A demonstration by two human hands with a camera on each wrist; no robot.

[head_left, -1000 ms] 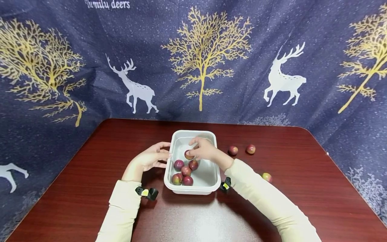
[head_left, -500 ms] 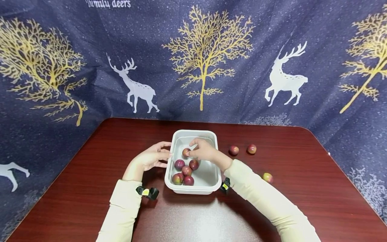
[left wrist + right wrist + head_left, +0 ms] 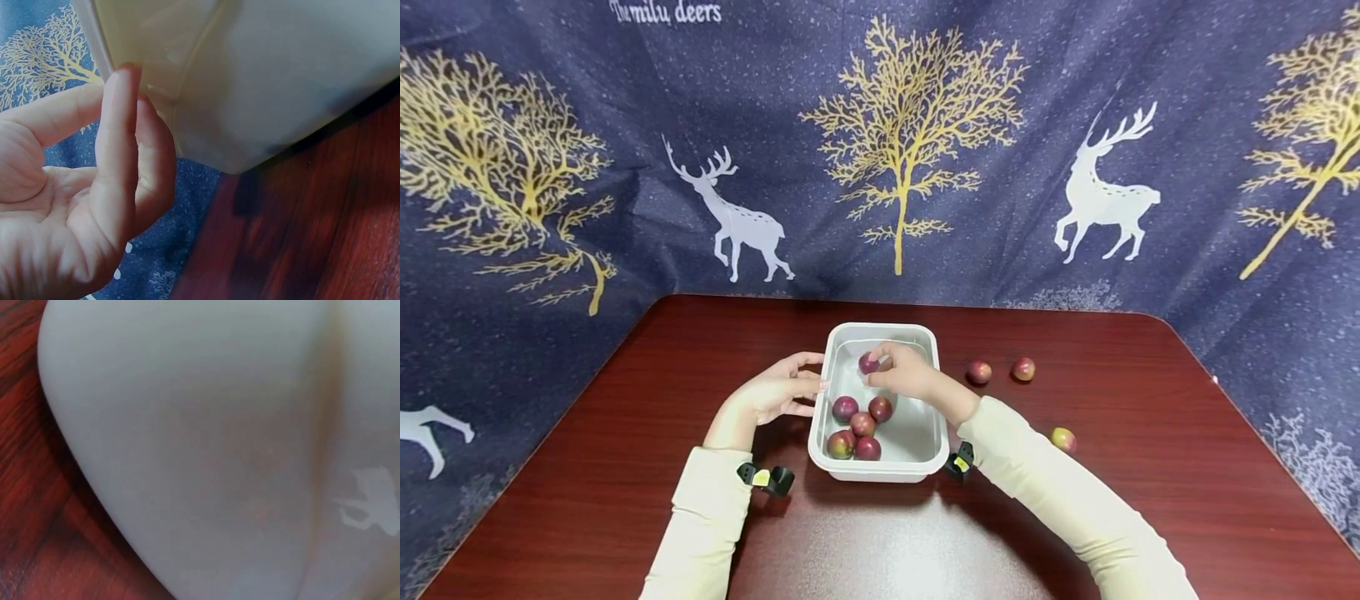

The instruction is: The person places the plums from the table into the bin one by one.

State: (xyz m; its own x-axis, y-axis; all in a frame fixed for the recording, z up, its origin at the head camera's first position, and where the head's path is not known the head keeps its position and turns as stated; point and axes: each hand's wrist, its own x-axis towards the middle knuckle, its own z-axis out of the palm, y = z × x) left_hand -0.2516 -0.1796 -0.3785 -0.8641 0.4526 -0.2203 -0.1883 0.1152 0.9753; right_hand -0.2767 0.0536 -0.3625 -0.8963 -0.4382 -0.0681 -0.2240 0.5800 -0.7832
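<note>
Inside a white rectangular plastic container (image 3: 916, 437), my right hand (image 3: 908, 372) reaches in with fingers loosely curved. At its index fingertip and thumb lies a dark red plum (image 3: 867, 363), which the fingers do not plainly grip. Several more plums cluster in the near left part, among them a reddish plum (image 3: 862, 424). My left hand (image 3: 773, 392) touches the container's left side with its fingertips, fingers relaxed. In the left wrist view, the fingers (image 3: 115, 131) rest against the outer wall by the rim. The right wrist view has only the container's wall (image 3: 187, 456), with the hand hidden.
Right of the container, two red plums, a nearer plum (image 3: 979, 372) and a farther plum (image 3: 1023, 369), lie on the dark red wooden table (image 3: 610, 467). A green-red plum (image 3: 1063, 440) sits by the right sleeve. A blue cloth (image 3: 850, 167) with deer and trees hangs behind.
The plum by my right fingers has rolled toward the container's far end, from the thumb up to the index fingertip. Both hands have stayed almost in place.
</note>
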